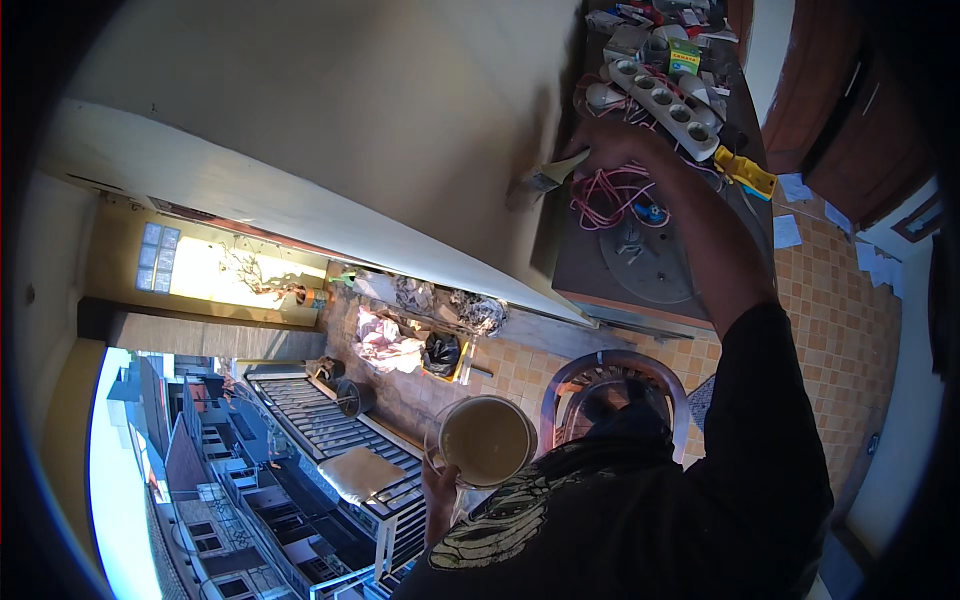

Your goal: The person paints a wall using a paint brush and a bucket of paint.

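Observation:
My right hand (pixel 611 142) grips a paintbrush (pixel 553 175), its bristles against the pale wall (pixel 390 112) or very close to it. Below that arm is a dark tabletop (pixel 581 259) that meets the wall. Low in front of my body, my left hand (pixel 441 491) holds a round tub (pixel 486 441) by its side. Inside the tub is a beige liquid that looks like paint. Near my right hand lie a coil of pink cable (pixel 609 196) and a white multi-socket power strip (pixel 664 109).
Light bulbs (pixel 602 95), small boxes (pixel 684 56) and a yellow tool (pixel 745 172) crowd the table. A wooden chair (pixel 559 390) stands close to me. To the left are a balcony railing (pixel 322 412) with a cushion (pixel 361 474), and a crate of bags (pixel 442 352) on the tiles.

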`<state>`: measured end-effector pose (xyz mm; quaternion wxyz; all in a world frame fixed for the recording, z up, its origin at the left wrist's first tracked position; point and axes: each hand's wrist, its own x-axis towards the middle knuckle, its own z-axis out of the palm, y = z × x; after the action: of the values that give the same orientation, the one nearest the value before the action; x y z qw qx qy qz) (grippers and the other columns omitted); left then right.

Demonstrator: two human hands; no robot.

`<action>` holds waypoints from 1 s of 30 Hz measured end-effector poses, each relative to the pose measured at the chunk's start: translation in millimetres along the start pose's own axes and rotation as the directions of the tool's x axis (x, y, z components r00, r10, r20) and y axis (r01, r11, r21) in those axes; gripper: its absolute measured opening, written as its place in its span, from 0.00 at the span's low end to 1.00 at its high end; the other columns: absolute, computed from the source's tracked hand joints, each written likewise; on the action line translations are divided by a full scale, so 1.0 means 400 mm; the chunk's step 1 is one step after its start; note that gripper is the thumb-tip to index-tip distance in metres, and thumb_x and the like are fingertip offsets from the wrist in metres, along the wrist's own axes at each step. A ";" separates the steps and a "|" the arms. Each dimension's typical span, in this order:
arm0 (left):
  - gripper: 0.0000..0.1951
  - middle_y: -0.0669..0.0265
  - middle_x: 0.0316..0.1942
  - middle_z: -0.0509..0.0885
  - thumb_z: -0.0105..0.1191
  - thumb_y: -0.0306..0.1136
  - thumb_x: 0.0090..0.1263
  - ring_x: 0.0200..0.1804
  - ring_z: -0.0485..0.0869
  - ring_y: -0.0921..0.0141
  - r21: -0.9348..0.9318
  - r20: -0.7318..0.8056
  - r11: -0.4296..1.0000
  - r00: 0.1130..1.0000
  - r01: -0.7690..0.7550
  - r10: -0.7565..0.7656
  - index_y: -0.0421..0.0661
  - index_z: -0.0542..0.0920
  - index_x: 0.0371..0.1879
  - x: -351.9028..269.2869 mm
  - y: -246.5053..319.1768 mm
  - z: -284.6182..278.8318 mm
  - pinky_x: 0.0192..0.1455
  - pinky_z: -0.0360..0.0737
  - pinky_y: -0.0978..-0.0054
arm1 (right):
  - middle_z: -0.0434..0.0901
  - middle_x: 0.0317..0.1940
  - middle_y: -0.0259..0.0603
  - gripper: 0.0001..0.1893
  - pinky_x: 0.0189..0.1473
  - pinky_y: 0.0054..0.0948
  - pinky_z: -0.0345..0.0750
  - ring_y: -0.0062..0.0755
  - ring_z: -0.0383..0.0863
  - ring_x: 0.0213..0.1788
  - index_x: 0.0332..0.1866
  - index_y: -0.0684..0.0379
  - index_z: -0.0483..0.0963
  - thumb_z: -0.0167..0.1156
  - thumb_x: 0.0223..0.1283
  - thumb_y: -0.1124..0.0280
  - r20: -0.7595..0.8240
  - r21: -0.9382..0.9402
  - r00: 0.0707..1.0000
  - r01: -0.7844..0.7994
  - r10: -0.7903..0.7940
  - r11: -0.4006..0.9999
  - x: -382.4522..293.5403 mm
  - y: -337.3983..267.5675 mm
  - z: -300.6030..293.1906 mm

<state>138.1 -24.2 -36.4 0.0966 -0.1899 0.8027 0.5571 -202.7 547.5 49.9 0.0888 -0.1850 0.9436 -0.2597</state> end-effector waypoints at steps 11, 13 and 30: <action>0.28 0.62 0.33 0.85 0.58 0.23 0.63 0.33 0.82 0.75 0.044 -0.031 0.999 0.999 -0.008 0.009 0.34 0.69 0.64 0.014 0.053 0.079 0.35 0.78 0.80 | 0.88 0.50 0.49 0.24 0.57 0.37 0.80 0.44 0.87 0.54 0.57 0.56 0.85 0.75 0.54 0.63 -0.162 0.222 0.982 -0.058 0.096 0.973 -0.002 0.178 0.021; 0.28 0.62 0.33 0.85 0.58 0.23 0.63 0.32 0.82 0.75 0.086 -0.042 0.996 0.999 0.005 -0.001 0.34 0.69 0.64 0.018 0.058 0.083 0.35 0.77 0.80 | 0.87 0.50 0.49 0.23 0.58 0.38 0.80 0.46 0.86 0.55 0.56 0.55 0.85 0.74 0.54 0.62 -0.196 0.249 0.974 -0.066 0.117 0.966 -0.022 0.199 0.034; 0.26 0.57 0.38 0.87 0.60 0.25 0.65 0.35 0.86 0.72 0.049 0.040 0.999 0.999 -0.005 0.003 0.33 0.71 0.62 0.062 0.101 0.138 0.37 0.82 0.78 | 0.86 0.40 0.56 0.13 0.50 0.49 0.82 0.55 0.87 0.46 0.51 0.55 0.84 0.64 0.65 0.64 -0.369 0.395 0.892 -0.104 0.262 0.913 -0.094 -0.028 0.207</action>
<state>95.9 34.6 -30.8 0.1160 -0.1750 0.8143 0.5411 -143.1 515.6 -11.7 -0.0562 -0.0145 0.8892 -0.4537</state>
